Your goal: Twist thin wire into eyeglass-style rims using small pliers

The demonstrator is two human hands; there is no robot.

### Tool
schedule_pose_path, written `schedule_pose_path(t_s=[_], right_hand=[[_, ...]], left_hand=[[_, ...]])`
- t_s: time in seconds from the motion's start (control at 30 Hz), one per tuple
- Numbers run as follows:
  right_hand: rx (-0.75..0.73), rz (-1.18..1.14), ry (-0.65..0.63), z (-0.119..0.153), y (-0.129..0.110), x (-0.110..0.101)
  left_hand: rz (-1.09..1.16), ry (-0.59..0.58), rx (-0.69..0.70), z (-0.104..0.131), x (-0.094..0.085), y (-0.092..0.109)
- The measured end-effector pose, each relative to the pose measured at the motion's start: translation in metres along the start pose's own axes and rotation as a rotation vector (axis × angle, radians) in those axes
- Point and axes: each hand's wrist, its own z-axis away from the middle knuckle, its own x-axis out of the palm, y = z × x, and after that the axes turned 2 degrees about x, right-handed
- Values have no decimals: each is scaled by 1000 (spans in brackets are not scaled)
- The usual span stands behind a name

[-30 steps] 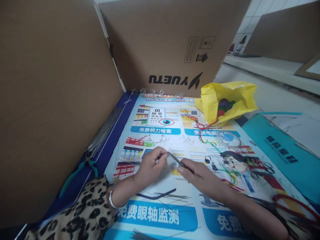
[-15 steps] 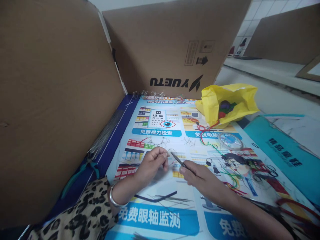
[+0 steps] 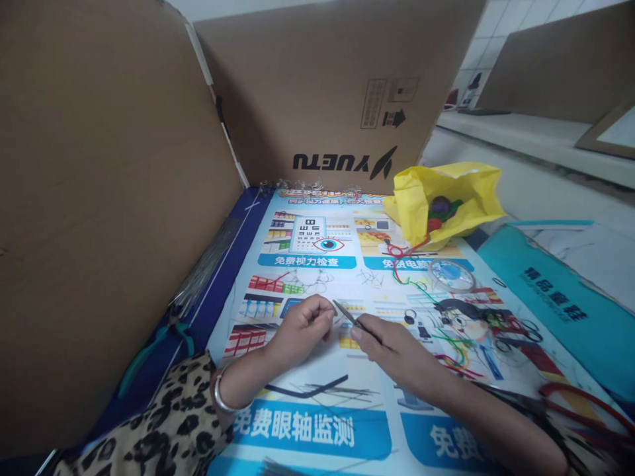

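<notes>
While the right hand (image 3: 389, 344) grips a slim pointed tool (image 3: 348, 315), fingers wrapped closed around it, the left hand (image 3: 303, 330) has its thumb and fingertips drawn together just beside the tip. Whether they pinch anything fine, I can't tell from here. The tool is over the middle of the tabletop (image 3: 364, 370), pointing up and away to the left. Along the left edge lie thin wires (image 3: 206, 268), with teal-handled pliers (image 3: 143, 357) at their near end. Toward the far right corner a yellow bag (image 3: 411, 211) gapes open, red cord (image 3: 397, 253) trailing out near a round clear case (image 3: 451, 276).
</notes>
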Motion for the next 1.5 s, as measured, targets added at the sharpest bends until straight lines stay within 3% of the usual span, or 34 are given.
schedule_pose_path(t_s=[0.17, 0.83, 1.3, 1.5], right_hand=[[-37, 45, 35, 0, 3, 1], [-36, -6, 21, -4, 6, 0], [-35, 368, 84, -2, 9, 8], [-19, 308, 45, -1, 5, 2]], left_hand=[[40, -55, -43, 1, 1, 2], [138, -88, -75, 1, 2, -1], [198, -66, -146, 2, 3, 4], [162, -60, -142, 2, 3, 1]])
